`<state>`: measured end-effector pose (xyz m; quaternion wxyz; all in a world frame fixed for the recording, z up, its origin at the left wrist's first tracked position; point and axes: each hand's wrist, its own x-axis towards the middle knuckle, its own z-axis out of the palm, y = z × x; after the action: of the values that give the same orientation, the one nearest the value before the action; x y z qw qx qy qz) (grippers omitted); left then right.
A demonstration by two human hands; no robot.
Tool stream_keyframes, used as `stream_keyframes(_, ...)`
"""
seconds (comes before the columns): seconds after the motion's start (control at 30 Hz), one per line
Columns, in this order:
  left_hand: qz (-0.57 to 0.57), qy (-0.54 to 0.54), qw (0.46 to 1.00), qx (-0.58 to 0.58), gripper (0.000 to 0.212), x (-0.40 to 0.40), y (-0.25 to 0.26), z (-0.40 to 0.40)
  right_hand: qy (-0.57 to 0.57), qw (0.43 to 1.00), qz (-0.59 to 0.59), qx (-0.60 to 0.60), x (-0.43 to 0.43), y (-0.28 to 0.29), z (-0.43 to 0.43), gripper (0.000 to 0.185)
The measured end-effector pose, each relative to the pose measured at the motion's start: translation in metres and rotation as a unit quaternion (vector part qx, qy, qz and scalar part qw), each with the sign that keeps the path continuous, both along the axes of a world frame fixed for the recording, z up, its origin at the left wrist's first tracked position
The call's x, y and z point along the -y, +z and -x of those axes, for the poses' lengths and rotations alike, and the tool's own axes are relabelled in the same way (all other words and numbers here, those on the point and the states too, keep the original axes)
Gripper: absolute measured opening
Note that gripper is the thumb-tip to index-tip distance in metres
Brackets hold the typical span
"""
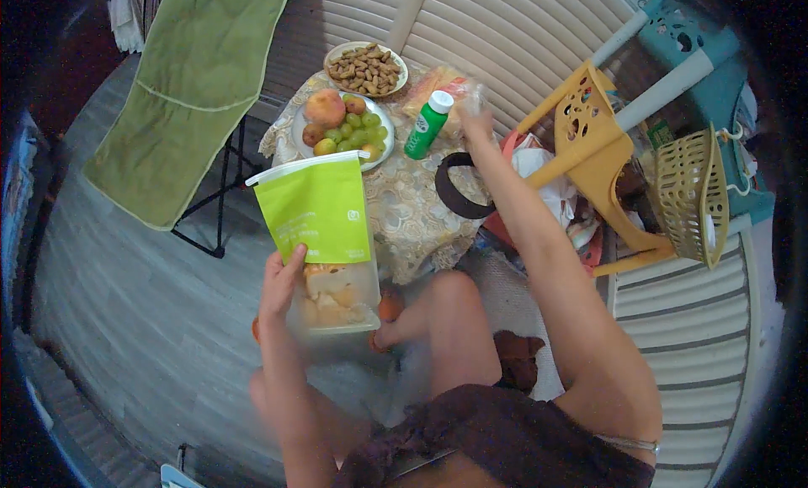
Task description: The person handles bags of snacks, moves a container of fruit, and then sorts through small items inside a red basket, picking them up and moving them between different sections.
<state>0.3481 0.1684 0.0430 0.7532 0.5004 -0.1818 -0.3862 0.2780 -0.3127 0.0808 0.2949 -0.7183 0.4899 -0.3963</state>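
My left hand grips a green food bag with a clear lower window and a white strip along its top. Pieces of bread or pastry show through the window. My right hand reaches to a clear plastic package at the back right of the small table; its fingers are blurred, so the grip is unclear. Left of that package stands a green bottle with a white cap. A dark round band lies below my right hand. A plate of grapes and other fruit sits behind the green bag.
A bowl of peanuts is at the table's back edge. To the right is a yellow and teal plastic rack with a hanging basket and bags. A green folding chair stands at the left. My knees are close to the table's front.
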Motion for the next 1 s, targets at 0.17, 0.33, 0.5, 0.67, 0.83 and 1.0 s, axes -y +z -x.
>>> stream_keyframes(0.17, 0.044, 0.044, 0.997, -0.038, 0.028, -0.004, -0.003, -0.006, 0.258, 0.950, 0.126, 0.125, -0.160, 0.094, 0.046, 0.038)
stream_keyframes(0.33, 0.130, -0.008, 0.987, -0.090, 0.034, 0.019, -0.003, 0.008, 0.498, 0.865, -0.030, -0.061, -0.319, 0.055, 0.103, 0.060)
stream_keyframes(0.5, 0.162, 0.005, 0.984, -0.072, 0.034, 0.039, -0.017, 0.015, 0.450, 0.852, -0.201, -0.179, -0.331, 0.055, 0.116, 0.044)
stream_keyframes(0.67, 0.152, -0.026, 0.984, -0.086, 0.029, 0.034, -0.006, -0.003, 0.299, 0.948, -0.068, 0.087, -0.271, 0.152, 0.115, 0.034)
stream_keyframes(0.83, 0.118, 0.040, 0.988, -0.089, 0.031, 0.033, -0.006, 0.003, 0.168, 0.944, 0.067, 0.276, -0.145, 0.196, 0.078, 0.044)
stream_keyframes(1.0, 0.088, 0.060, 0.991, -0.080, 0.031, 0.018, -0.017, -0.006, 0.093, 0.978, 0.037, 0.183, -0.004, 0.132, 0.012, 0.051)
